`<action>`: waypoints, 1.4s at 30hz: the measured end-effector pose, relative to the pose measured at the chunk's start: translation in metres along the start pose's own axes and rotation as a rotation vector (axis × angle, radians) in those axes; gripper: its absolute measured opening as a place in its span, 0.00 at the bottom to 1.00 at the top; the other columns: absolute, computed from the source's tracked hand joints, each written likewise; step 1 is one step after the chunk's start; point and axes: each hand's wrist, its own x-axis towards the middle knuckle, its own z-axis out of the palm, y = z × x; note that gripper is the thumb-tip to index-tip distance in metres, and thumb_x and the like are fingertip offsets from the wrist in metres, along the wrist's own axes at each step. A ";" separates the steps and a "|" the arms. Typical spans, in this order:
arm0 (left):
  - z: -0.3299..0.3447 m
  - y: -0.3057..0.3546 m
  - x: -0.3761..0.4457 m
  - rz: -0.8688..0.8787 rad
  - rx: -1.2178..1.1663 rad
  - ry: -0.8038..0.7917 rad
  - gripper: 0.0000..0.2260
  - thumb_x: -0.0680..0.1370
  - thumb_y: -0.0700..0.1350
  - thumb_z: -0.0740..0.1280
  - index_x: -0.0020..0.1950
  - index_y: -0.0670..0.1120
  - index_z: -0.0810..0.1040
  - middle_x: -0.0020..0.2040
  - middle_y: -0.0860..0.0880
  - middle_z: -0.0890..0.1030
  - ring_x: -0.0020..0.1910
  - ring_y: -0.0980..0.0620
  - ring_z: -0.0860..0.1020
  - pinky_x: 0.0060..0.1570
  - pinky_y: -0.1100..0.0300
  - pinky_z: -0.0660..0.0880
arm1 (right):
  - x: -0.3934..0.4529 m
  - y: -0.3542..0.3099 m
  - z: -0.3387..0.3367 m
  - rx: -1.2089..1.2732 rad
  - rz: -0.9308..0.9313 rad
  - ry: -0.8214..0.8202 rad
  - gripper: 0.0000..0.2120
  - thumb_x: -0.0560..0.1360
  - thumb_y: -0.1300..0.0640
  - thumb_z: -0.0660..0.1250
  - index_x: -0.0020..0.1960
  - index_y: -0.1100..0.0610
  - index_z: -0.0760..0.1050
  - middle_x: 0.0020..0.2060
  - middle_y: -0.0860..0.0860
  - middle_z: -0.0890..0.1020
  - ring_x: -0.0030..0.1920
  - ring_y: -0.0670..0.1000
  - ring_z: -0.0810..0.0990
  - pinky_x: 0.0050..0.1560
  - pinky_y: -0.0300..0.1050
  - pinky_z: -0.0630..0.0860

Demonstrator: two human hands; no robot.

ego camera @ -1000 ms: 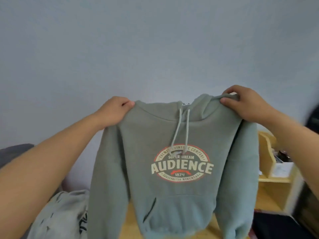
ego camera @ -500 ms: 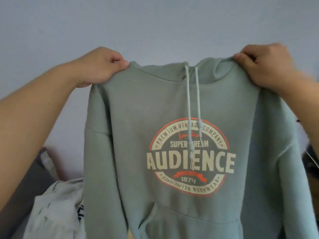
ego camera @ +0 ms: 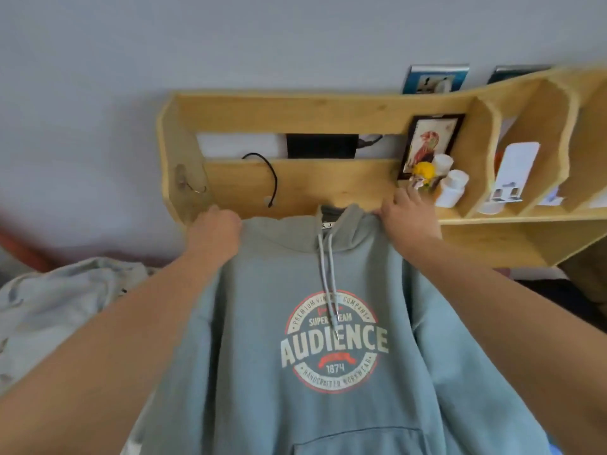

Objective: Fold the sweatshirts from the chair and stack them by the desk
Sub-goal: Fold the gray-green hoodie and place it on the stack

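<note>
The grey-green hooded sweatshirt (ego camera: 295, 323) lay spread front-up before the wooden desk shelf (ego camera: 295, 113), its hood end nearest the shelf. The fabric appeared a soft, matte fleece knit, with two pale drawcords running down over a round printed badge in cream and red lettering, and a pouch pocket seam at the lower edge. The left hand (ego camera: 215, 236) gripped the garment's left shoulder, fingers curled into the cloth. The right hand (ego camera: 409, 221) held the opposite shoulder beside the hood; its fingers were bent down on the fabric, though their tips were hidden. A second, light grey sweatshirt (ego camera: 56, 303) lay crumpled at the left. The shelf was pale, grained timber with curved upright dividers, carrying a framed picture (ego camera: 430, 142) and white plastic bottles (ego camera: 451, 187).
</note>
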 end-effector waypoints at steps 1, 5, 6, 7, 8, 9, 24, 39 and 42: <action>0.011 0.007 0.006 -0.064 -0.002 -0.015 0.10 0.80 0.43 0.63 0.54 0.47 0.83 0.52 0.40 0.82 0.55 0.35 0.81 0.52 0.47 0.77 | 0.007 -0.009 0.010 -0.031 0.010 -0.012 0.12 0.83 0.52 0.61 0.56 0.57 0.80 0.55 0.59 0.78 0.59 0.63 0.76 0.54 0.57 0.75; 0.087 0.013 0.034 -0.293 -0.484 -0.221 0.07 0.76 0.39 0.65 0.50 0.37 0.82 0.47 0.39 0.85 0.48 0.37 0.85 0.50 0.45 0.83 | 0.024 -0.038 0.056 0.058 0.134 -0.190 0.10 0.82 0.59 0.59 0.59 0.57 0.76 0.53 0.58 0.82 0.55 0.63 0.81 0.48 0.51 0.78; 0.106 0.011 0.038 -0.328 -0.594 -0.276 0.08 0.77 0.39 0.65 0.51 0.38 0.80 0.48 0.39 0.84 0.48 0.38 0.85 0.50 0.44 0.83 | 0.026 -0.041 0.068 0.087 0.186 -0.233 0.10 0.82 0.58 0.59 0.59 0.57 0.77 0.54 0.58 0.82 0.55 0.63 0.81 0.48 0.50 0.77; 0.118 0.012 0.037 -0.358 -0.689 -0.304 0.06 0.77 0.40 0.64 0.50 0.39 0.78 0.47 0.38 0.84 0.47 0.38 0.84 0.49 0.44 0.82 | 0.026 -0.040 0.080 0.125 0.246 -0.280 0.12 0.83 0.55 0.58 0.59 0.57 0.77 0.54 0.58 0.82 0.56 0.63 0.81 0.49 0.50 0.77; 0.125 0.014 0.030 -0.378 -0.815 -0.294 0.06 0.78 0.42 0.64 0.50 0.40 0.76 0.45 0.37 0.83 0.42 0.39 0.84 0.46 0.45 0.81 | 0.025 -0.039 0.089 0.175 0.305 -0.330 0.14 0.83 0.51 0.58 0.59 0.57 0.78 0.54 0.59 0.82 0.56 0.63 0.81 0.49 0.51 0.77; 0.122 0.016 0.017 -0.393 -0.941 -0.239 0.05 0.79 0.43 0.64 0.49 0.41 0.75 0.41 0.38 0.81 0.37 0.41 0.82 0.41 0.48 0.80 | 0.023 -0.035 0.094 0.237 0.350 -0.356 0.18 0.84 0.47 0.56 0.58 0.58 0.78 0.53 0.60 0.82 0.55 0.64 0.81 0.49 0.51 0.76; 0.058 0.019 0.043 -0.407 -0.910 0.068 0.06 0.83 0.49 0.59 0.50 0.53 0.75 0.47 0.41 0.84 0.38 0.45 0.82 0.39 0.49 0.81 | 0.064 -0.028 0.041 0.365 0.328 -0.178 0.12 0.83 0.60 0.58 0.54 0.60 0.79 0.48 0.60 0.83 0.51 0.64 0.82 0.45 0.51 0.75; 0.243 0.012 -0.026 -0.012 0.032 -0.177 0.32 0.79 0.70 0.45 0.82 0.63 0.51 0.84 0.47 0.49 0.82 0.35 0.45 0.76 0.30 0.44 | -0.041 -0.012 0.248 0.255 0.226 -0.465 0.32 0.81 0.34 0.40 0.81 0.43 0.45 0.82 0.47 0.47 0.80 0.61 0.45 0.77 0.67 0.47; 0.252 0.030 -0.011 0.025 0.044 -0.108 0.31 0.80 0.70 0.46 0.82 0.63 0.49 0.84 0.47 0.48 0.81 0.35 0.44 0.75 0.30 0.43 | -0.024 0.007 0.262 0.216 0.210 -0.391 0.31 0.81 0.33 0.41 0.81 0.42 0.45 0.82 0.46 0.48 0.80 0.60 0.47 0.78 0.65 0.47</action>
